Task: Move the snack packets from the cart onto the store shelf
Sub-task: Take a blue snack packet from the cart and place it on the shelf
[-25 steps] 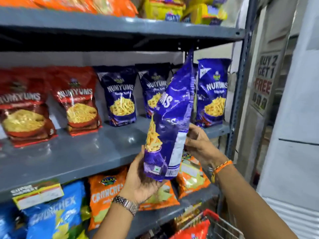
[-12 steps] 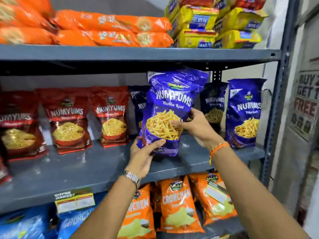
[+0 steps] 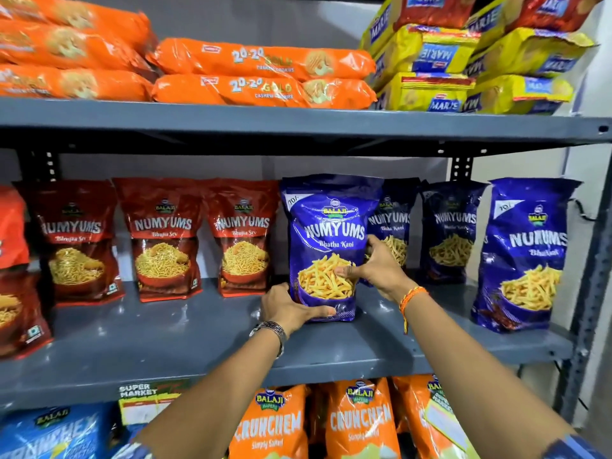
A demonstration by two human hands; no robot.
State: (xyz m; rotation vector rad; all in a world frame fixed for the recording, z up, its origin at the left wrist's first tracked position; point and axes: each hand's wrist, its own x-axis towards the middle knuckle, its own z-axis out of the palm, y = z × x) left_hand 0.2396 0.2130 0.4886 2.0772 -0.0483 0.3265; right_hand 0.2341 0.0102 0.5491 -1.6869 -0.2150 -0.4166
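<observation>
Both hands on one glossy purple "Numyums" foil snack packet (image 3: 328, 246), standing upright on the grey painted metal shelf (image 3: 198, 346). Left hand (image 3: 291, 309) cups the packet's lower left corner, fingers curled loosely around the base, thumb across the front bottom edge; metal link watch (image 3: 270, 329) on that wrist. Right hand (image 3: 374, 268) grips the packet's right edge at mid-height, thumb pressed on the front over the printed fries, fingers wrapped behind; orange thread band (image 3: 410, 298) on that wrist. Packet base touches the shelf surface, film crinkled at the top seal. Just behind the right hand and further right: three more purple packets of the same kind (image 3: 450, 233), upright, the far-right one (image 3: 526, 256) nearer the shelf's front edge. Left of the left hand: a row of shiny red "Numyums" pouches (image 3: 165, 240), upright. Above the hands, next shelf up: stacked orange cookie sleeves (image 3: 261, 74) and yellow "Marie" biscuit packs (image 3: 437, 71). Below the forearms: orange "Crunchem" crisp bags (image 3: 361, 422), blue bags (image 3: 53, 435) to their left.
</observation>
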